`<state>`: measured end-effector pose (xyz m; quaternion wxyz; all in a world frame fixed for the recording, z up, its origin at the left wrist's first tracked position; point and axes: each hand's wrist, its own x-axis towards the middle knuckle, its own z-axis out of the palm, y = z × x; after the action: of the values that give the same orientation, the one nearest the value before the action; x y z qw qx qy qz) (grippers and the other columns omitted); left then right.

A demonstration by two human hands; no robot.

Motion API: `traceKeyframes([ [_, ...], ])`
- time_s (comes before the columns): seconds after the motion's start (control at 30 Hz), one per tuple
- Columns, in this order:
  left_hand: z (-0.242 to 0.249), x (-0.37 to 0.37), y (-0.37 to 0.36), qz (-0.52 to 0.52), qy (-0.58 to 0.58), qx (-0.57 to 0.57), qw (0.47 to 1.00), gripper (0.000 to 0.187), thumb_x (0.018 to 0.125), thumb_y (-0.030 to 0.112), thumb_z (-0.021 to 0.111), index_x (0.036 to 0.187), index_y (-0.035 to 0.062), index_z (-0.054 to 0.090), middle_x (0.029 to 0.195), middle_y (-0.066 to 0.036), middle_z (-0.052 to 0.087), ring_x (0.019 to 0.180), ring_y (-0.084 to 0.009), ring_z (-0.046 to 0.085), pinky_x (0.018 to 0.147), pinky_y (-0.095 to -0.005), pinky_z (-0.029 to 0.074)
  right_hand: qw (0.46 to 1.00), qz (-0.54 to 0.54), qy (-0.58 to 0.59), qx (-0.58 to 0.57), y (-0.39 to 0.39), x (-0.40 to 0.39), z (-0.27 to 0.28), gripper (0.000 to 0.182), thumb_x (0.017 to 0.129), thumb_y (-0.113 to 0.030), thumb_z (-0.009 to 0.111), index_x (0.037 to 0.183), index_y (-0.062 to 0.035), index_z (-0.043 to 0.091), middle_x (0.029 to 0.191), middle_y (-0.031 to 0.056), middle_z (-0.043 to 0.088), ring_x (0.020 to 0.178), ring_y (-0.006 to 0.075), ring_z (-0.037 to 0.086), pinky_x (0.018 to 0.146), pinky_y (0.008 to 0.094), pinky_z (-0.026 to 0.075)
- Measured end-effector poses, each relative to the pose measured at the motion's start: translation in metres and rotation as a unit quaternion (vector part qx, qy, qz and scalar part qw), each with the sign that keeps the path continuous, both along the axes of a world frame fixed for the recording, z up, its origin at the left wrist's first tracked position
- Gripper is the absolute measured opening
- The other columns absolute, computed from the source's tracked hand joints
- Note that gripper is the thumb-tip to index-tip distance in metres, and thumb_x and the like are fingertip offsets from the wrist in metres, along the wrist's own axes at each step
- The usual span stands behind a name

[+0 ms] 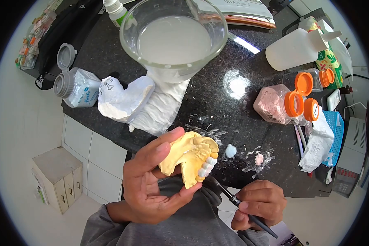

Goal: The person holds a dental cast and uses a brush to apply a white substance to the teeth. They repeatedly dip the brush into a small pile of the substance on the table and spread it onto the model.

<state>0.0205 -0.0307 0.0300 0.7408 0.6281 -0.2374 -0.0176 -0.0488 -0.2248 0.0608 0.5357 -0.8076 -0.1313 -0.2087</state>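
My left hand (151, 180) is closed around a yellow plaster dental cast (186, 153), gripping it by its edges with the teeth facing up and right. Along the cast's lower right side sits a row of white-and-pinkish teeth (207, 167). In my right hand (260, 203) is a slim brush (235, 201) with a black handle, pinched between thumb and fingers. Its dark tip lies right beside the lower end of the white teeth. On the counter just beyond are a small pale blue blob (231, 151) and a small pink blob (259, 159) with whitish smears around it.
A glass bowl (174, 65) of cloudy liquid stands on a white cloth (164, 110) on the black counter (205, 106). Left are a white plaster cast (125, 100) and a jar of white powder (82, 88). Right are a pink-powder jar (272, 104), a squeeze bottle (291, 49) and a blue basket (337, 131).
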Motion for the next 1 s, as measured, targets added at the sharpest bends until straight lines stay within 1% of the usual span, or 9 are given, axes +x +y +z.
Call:
traceKeyframes([
  [0.17, -0.0006, -0.0002, 0.0018, 0.003, 0.000, 0.004, 1.000, 0.081, 0.066, -0.011, 0.074, 0.133, -0.0026, 0.030, 0.132, -0.034, 0.035, 0.116, -0.0373, 0.051, 0.085, -0.0354, 0.054, 1.000, 0.003, 0.009, 0.002, 0.0020, 0.0013, 0.0010, 0.018, 0.065, -0.004, 0.074, 0.080, -0.0030, 0.063, 0.067, 0.0075, 0.061, 0.055, 0.0170, 0.061, 0.045, 0.0236, 0.052],
  [0.47, -0.0006, -0.0002, 0.0015, 0.013, -0.004, 0.007, 1.000, 0.080, 0.065, -0.010, 0.076, 0.131, -0.0038, 0.031, 0.130, -0.034, 0.037, 0.115, -0.0374, 0.052, 0.084, -0.0350, 0.055, 1.000, 0.015, -0.010, -0.003, 0.0011, 0.0012, -0.0015, 0.019, 0.065, -0.005, 0.075, 0.081, -0.0024, 0.063, 0.067, 0.0080, 0.062, 0.055, 0.0174, 0.061, 0.045, 0.0233, 0.051],
  [0.57, -0.0004, -0.0002, 0.0006, 0.014, -0.006, 0.008, 1.000, 0.080, 0.065, -0.010, 0.076, 0.131, -0.0039, 0.031, 0.130, -0.034, 0.037, 0.115, -0.0374, 0.051, 0.084, -0.0349, 0.055, 1.000, 0.012, -0.003, 0.002, 0.0007, 0.0004, -0.0019, 0.019, 0.066, -0.007, 0.075, 0.080, -0.0028, 0.064, 0.067, 0.0076, 0.062, 0.055, 0.0172, 0.061, 0.044, 0.0231, 0.051],
  [0.63, -0.0008, -0.0004, -0.0006, 0.015, -0.005, 0.008, 1.000, 0.080, 0.065, -0.010, 0.076, 0.130, -0.0039, 0.031, 0.130, -0.034, 0.037, 0.115, -0.0374, 0.051, 0.084, -0.0350, 0.055, 1.000, 0.009, -0.021, 0.016, -0.0023, -0.0010, -0.0027, 0.018, 0.067, -0.008, 0.075, 0.080, -0.0033, 0.064, 0.067, 0.0072, 0.062, 0.055, 0.0169, 0.062, 0.044, 0.0232, 0.052],
  [0.73, -0.0017, -0.0010, -0.0022, 0.015, -0.006, 0.003, 1.000, 0.079, 0.065, -0.010, 0.076, 0.130, -0.0040, 0.031, 0.130, -0.034, 0.038, 0.115, -0.0375, 0.051, 0.084, -0.0351, 0.055, 1.000, 0.000, -0.007, 0.020, -0.0025, -0.0027, -0.0017, 0.016, 0.069, -0.008, 0.075, 0.080, -0.0038, 0.064, 0.067, 0.0067, 0.062, 0.055, 0.0166, 0.062, 0.043, 0.0234, 0.052],
  [1.0, -0.0013, -0.0017, -0.0039, 0.012, -0.007, 0.005, 1.000, 0.079, 0.065, -0.010, 0.075, 0.131, -0.0040, 0.031, 0.131, -0.034, 0.036, 0.115, -0.0375, 0.051, 0.084, -0.0352, 0.055, 1.000, 0.010, -0.001, 0.011, -0.0040, -0.0025, -0.0017, 0.016, 0.068, -0.007, 0.074, 0.079, -0.0035, 0.064, 0.067, 0.0069, 0.062, 0.055, 0.0168, 0.061, 0.044, 0.0236, 0.052],
])
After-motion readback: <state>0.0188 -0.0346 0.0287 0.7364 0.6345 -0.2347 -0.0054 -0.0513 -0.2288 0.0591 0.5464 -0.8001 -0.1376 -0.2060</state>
